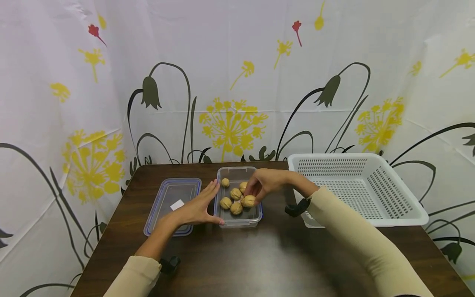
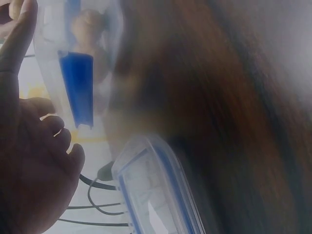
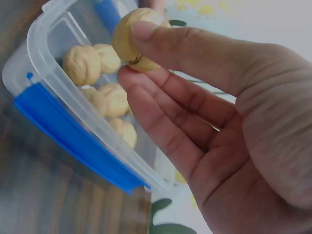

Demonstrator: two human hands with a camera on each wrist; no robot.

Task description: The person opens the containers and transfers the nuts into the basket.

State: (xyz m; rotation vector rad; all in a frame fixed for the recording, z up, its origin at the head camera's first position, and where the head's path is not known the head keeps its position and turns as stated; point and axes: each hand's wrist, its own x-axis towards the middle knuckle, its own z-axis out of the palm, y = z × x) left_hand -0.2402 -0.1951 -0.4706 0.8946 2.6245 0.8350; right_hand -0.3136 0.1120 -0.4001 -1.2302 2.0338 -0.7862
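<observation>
A clear plastic container (image 1: 236,224) with blue side clips stands on the table, several walnuts (image 1: 236,208) lying in it. My right hand (image 1: 269,181) pinches one walnut (image 3: 126,41) between thumb and fingertips, over the right part of the container. At the container's left side is my left hand (image 1: 193,209), its fingers extended and thumb spread along the wall. In the left wrist view the blue clip (image 2: 78,90) shows just beyond the left fingers; whether they touch the wall is hard to tell.
The container's lid (image 1: 158,206), blue-edged with a white label (image 1: 177,204), lies left of it, partly behind the left hand. A white perforated basket (image 1: 402,198) stands at the right of the brown table (image 1: 237,264). Behind hangs a flower-patterned curtain (image 1: 237,49).
</observation>
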